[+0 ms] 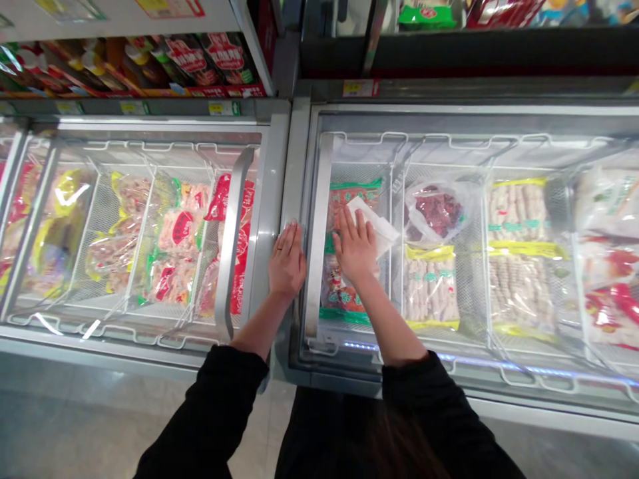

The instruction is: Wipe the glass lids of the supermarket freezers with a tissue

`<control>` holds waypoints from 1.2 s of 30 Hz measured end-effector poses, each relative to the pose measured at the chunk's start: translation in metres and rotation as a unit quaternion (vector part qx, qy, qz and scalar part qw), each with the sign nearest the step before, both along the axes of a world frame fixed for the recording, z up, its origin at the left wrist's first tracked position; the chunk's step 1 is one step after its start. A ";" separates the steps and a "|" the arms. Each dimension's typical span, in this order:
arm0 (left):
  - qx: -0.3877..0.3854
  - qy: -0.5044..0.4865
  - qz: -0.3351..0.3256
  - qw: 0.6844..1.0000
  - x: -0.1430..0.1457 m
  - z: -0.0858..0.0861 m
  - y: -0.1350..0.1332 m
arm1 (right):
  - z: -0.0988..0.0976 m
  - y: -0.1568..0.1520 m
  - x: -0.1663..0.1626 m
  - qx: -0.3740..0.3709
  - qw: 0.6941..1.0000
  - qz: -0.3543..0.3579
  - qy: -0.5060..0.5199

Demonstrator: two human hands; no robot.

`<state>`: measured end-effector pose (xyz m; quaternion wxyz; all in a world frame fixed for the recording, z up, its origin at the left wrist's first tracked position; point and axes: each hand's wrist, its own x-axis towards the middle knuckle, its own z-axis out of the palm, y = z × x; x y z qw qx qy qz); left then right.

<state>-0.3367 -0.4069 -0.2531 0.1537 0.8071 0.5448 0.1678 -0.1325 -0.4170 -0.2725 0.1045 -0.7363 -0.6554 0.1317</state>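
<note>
My right hand (pixel 357 246) lies flat, fingers stretched, on a white tissue or cloth (pixel 383 231). It presses this against the glass lid (pixel 469 156) of the right freezer, near the lid's left handle strip (pixel 319 266). Part of the white sheet is hidden beneath the palm. My left hand (pixel 288 261), with a ring on one finger, rests flat on the grey frame (pixel 294 179) between the two freezers. Nothing is in it. Through the glass below my right hand show green-edged packs of frozen meat (pixel 344 316).
The left freezer has a curved handle (pixel 233 239) and bagged frozen food (pixel 172 229). Under the right lid lie yellow-edged packs (pixel 519 209) and a bag of dark red meat (pixel 434 209). Shelves with bottles (pixel 100 63) and price tags (pixel 360 88) stand behind.
</note>
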 end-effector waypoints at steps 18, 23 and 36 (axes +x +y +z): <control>-0.024 0.017 -0.025 0.999 0.039 -0.009 0.159 | 0.005 0.030 0.003 -0.016 0.993 0.116 0.004; -0.028 0.012 -0.024 0.999 0.039 -0.020 0.165 | 0.011 0.005 0.050 -0.026 0.980 0.200 0.004; 0.003 -0.016 -0.016 1.000 0.036 -0.022 0.164 | 0.004 0.062 0.025 -0.001 0.988 0.153 -0.007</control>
